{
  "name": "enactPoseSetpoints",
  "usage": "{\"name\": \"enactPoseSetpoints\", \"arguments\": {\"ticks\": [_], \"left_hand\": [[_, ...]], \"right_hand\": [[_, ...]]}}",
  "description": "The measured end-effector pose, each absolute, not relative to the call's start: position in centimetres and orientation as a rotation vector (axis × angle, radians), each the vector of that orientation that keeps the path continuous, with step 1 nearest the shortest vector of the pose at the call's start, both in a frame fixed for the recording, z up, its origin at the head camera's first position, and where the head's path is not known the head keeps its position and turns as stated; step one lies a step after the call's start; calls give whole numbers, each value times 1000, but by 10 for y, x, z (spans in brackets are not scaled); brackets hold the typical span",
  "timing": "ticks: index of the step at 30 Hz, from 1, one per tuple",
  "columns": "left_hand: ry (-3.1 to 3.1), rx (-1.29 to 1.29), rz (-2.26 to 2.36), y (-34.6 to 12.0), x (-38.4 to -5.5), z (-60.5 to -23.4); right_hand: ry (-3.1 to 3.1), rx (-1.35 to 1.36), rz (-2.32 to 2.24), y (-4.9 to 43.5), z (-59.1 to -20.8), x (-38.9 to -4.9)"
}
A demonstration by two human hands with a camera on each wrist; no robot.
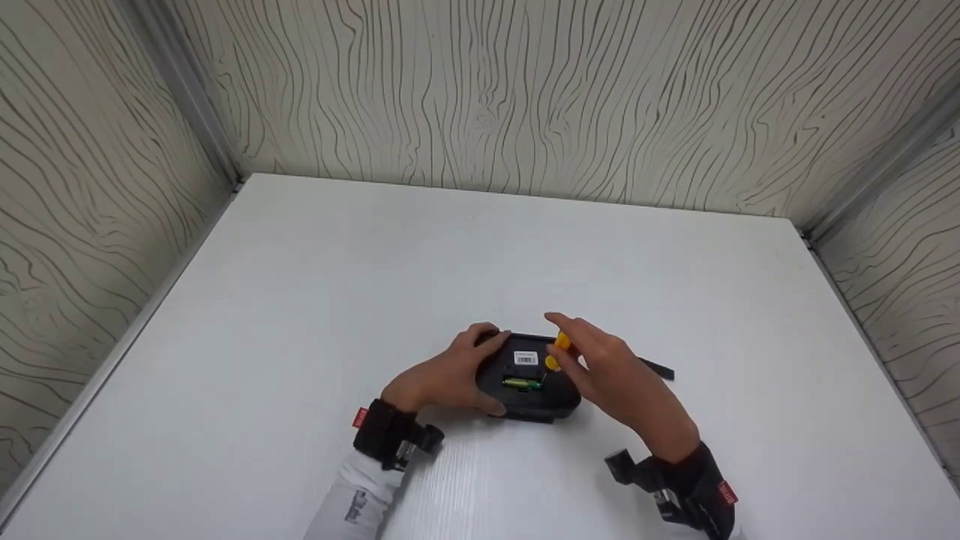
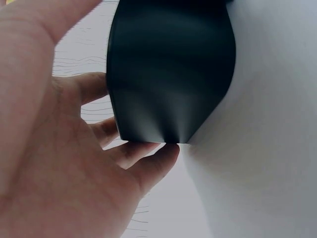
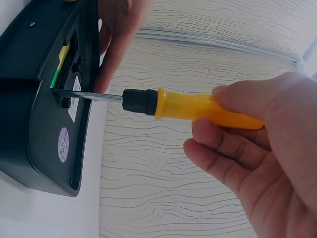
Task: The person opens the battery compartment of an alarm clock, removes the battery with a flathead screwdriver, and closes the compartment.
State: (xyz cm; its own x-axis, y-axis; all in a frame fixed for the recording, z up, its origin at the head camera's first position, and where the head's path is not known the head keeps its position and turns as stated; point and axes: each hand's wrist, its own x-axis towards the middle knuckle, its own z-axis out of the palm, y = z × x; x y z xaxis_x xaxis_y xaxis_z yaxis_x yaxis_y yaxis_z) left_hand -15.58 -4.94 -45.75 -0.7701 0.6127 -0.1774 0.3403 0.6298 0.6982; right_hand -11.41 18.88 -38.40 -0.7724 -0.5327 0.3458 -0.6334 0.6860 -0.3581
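A black plastic device (image 1: 553, 401) lies on the table with a barcode label and a compartment facing up. In that compartment sits a green-and-yellow battery (image 1: 522, 383). My left hand (image 1: 442, 375) grips the device by its left end, thumb on the near side and fingers on the far side. My right hand (image 1: 619, 375) pinches the yellow handle of a screwdriver (image 3: 185, 105), which has a black collar. In the right wrist view its metal tip reaches into the compartment at one end of the battery. The left wrist view shows fingers against the device's dark side (image 2: 171, 74).
A thin black strip (image 1: 658, 368) lies on the white table (image 1: 337, 285) to the right of the device, partly behind my right hand. Wood-patterned panels (image 1: 480, 90) rise behind the table and on both sides.
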Motion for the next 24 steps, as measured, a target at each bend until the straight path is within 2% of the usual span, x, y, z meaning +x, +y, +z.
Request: {"name": "enactPoseSetpoints", "arguments": {"ticks": [13,24], "left_hand": [[2448,712,953,-49,-153,-455],[2453,738,952,-50,-155,-457]], "right_hand": [[-2681,969,700,178,-382,-109],[-2663,1038,865,197,-380,-114]]}}
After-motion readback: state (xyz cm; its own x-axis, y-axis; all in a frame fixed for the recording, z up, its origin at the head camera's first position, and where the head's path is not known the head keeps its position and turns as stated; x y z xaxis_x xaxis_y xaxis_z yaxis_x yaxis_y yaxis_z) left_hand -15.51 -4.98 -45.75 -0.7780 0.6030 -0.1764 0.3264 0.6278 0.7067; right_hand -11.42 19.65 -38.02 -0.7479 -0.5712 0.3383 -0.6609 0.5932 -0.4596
